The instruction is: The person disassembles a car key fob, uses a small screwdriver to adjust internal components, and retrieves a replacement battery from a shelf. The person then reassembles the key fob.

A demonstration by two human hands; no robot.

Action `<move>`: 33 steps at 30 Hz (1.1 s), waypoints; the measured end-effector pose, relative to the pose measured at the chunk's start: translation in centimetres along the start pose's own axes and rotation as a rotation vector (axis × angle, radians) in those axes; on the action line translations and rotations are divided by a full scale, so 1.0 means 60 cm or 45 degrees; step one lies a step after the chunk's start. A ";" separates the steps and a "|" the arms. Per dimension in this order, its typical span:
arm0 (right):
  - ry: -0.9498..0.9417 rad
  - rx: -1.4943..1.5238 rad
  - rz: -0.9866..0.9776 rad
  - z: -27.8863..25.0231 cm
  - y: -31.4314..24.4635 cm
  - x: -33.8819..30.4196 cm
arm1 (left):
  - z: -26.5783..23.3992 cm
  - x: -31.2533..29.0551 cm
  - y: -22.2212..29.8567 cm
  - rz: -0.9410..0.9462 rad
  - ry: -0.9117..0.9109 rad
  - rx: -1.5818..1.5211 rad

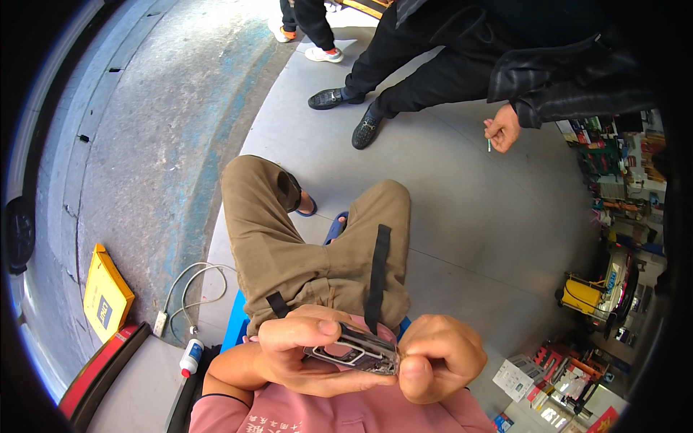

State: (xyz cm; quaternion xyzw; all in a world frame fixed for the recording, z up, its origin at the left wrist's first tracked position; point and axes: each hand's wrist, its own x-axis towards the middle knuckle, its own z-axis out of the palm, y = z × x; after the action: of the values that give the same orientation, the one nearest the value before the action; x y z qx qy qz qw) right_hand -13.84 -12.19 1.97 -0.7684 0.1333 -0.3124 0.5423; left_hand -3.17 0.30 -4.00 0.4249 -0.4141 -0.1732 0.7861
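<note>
In front of my chest, my left hand is wrapped round a small flat dark device with silver-coloured frame lines on its face. Its exact kind does not show. The thumb presses on its upper edge and the fingers lie beneath. At the device's right end, my right hand is closed in a pinch, thumb against curled finger. Whatever lies between those fingertips is hidden or too small to name. Below the hands is my pink shirt, and brown trousers cover my bent legs.
A person in black trousers stands ahead, a thin white stick in one hand. To my left are a yellow box, a white power strip with cable, and a white bottle. Crowded goods line the right side.
</note>
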 end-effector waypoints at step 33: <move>-0.319 0.237 0.030 -0.020 0.015 0.002 | -0.027 -0.005 0.024 -0.237 -0.145 0.275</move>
State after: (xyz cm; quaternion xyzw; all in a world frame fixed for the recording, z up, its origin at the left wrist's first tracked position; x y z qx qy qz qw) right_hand -14.37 -13.52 1.46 -0.7461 0.0442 -0.2185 0.6274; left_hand -2.15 2.16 -3.47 0.5329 -0.4330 -0.2234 0.6918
